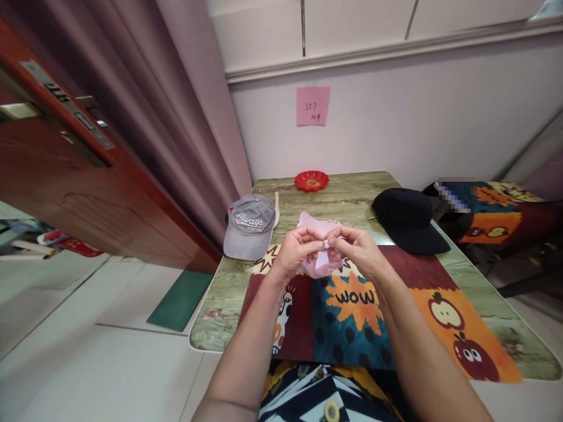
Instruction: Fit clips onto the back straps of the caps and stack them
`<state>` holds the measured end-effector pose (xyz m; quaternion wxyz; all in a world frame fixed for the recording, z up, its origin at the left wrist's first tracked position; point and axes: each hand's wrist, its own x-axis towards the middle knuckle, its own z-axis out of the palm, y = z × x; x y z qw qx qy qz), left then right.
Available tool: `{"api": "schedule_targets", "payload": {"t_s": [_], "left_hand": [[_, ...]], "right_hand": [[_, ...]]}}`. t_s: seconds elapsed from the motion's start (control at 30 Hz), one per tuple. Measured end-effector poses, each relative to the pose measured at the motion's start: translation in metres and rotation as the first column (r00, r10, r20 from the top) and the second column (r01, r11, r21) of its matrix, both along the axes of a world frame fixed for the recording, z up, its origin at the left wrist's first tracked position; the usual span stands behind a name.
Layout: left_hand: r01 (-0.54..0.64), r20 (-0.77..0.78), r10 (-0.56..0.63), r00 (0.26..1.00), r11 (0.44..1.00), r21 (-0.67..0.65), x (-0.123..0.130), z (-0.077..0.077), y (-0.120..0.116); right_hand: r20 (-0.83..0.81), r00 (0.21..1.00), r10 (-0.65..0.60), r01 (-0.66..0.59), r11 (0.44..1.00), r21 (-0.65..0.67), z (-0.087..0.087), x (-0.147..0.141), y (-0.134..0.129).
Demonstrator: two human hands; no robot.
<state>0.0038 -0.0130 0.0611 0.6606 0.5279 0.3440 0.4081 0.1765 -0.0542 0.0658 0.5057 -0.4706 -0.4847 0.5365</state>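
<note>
Over the middle of the table I hold a pink cap (320, 267), its crown partly covered by my fingers. My left hand (295, 251) pinches one side of a small pale strap piece (326, 244) with thumb and forefinger. Opposite it, my right hand (354, 246) pinches the other side, and the fingertips nearly meet. Whether the strap piece is joined or apart is too small to tell. To the left sits a grey cap (251, 220) with white lettering. A black cap (407, 217) lies to the right.
A red scalloped dish (312, 181) stands at the table's (352, 196) far end. A colourful printed mat (422, 305) covers the near part. Left of the table are a wooden door (88, 176) and a green mat (181, 300) on the floor.
</note>
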Motion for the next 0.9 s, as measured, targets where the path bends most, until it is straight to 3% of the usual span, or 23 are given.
{"api": "schedule_targets", "payload": {"t_s": [0.3, 0.5, 0.73, 0.9], "left_hand": [[0.059, -0.048, -0.059, 0.997, 0.998, 0.003, -0.001, -0.002, 0.003], [0.069, -0.061, -0.069, 0.996, 0.998, 0.008, -0.001, -0.001, 0.002], [0.082, -0.064, -0.083, 0.995, 0.997, -0.007, 0.0, -0.005, 0.002], [0.063, -0.091, -0.058, 0.994, 0.997, 0.053, 0.0, -0.003, 0.004]], "right_hand": [[0.12, 0.987, 0.105, -0.105, 0.994, -0.004, 0.003, 0.011, 0.004], [0.089, 0.992, 0.086, -0.088, 0.996, 0.024, 0.004, 0.009, 0.004], [0.145, 0.979, 0.146, -0.156, 0.986, 0.061, 0.004, 0.012, 0.007], [0.1, 0.992, 0.079, -0.086, 0.994, 0.072, 0.002, 0.009, 0.006]]}}
